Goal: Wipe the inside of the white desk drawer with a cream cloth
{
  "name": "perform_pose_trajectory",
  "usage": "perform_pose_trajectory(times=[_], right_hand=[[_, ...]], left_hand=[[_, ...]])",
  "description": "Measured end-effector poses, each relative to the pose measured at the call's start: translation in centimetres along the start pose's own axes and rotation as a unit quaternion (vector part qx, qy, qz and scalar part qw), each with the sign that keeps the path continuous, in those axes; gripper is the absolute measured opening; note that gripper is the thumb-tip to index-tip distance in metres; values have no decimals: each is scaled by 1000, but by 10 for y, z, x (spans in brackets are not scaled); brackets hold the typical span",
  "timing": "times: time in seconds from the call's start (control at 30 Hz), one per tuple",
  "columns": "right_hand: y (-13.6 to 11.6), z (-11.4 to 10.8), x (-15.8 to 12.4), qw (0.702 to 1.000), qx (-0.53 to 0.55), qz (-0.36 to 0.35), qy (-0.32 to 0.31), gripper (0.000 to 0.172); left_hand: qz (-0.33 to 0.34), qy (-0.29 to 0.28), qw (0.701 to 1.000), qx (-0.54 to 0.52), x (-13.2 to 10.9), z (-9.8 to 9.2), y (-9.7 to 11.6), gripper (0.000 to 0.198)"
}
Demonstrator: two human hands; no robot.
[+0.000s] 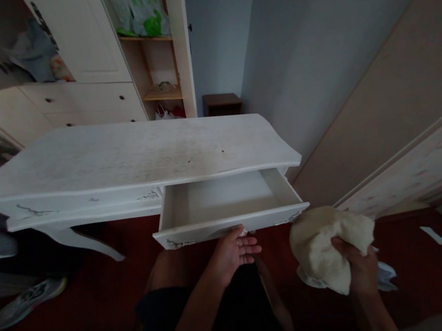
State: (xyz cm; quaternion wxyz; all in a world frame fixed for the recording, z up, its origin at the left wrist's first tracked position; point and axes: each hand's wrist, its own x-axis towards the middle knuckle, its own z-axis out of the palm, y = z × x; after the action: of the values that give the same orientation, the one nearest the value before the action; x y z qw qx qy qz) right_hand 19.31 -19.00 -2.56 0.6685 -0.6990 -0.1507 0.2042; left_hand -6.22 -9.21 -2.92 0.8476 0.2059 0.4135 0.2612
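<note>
A white drawer (pixel 231 225) stands pulled out from the right half of a white desk (pixel 126 153); its inside shows bare. My left hand (pixel 235 250) is palm up at the middle of the drawer front. Its thumb touches the upper part of the front beside a small pale knob, and its fingers are stretched out below. To the right of the drawer, my right hand (pixel 360 266) is closed around a bunched cream cloth (pixel 323 244). The cloth hangs just below the drawer's right corner and hides part of that hand's fingers.
Dark smudges mark the desktop. Behind it stands a white cabinet (pixel 93 34) with open shelves holding plastic bags (pixel 141 3). A grey-blue wall (pixel 309 32) rises at the right. A shoe (pixel 27 302) is at lower left, and a white scrap (pixel 433 235) lies on the red floor.
</note>
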Motion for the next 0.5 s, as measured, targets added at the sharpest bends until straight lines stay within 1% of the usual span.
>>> perform_pose_trajectory(times=[0.07,0.13,0.23,0.3,0.4,0.5], right_hand=[[-7,12,0,1000,-2,-6,-8,53],[-12,27,0,999,-9,-9,-30,53],[-18,54,-1,998,-22,-32,-54,51],[-21,74,-1,997,-29,-57,-50,47],[-21,102,3,996,-22,-78,-36,43],[-13,129,9,994,7,-93,-51,48]], left_hand=[[6,-3,1000,9,12,-1,12,35],[15,-9,1000,15,25,-2,24,36],[19,-19,999,17,43,-3,43,37],[17,-22,999,19,53,-4,54,36],[20,-12,999,29,63,-5,71,34],[34,2,998,52,71,-7,86,36]])
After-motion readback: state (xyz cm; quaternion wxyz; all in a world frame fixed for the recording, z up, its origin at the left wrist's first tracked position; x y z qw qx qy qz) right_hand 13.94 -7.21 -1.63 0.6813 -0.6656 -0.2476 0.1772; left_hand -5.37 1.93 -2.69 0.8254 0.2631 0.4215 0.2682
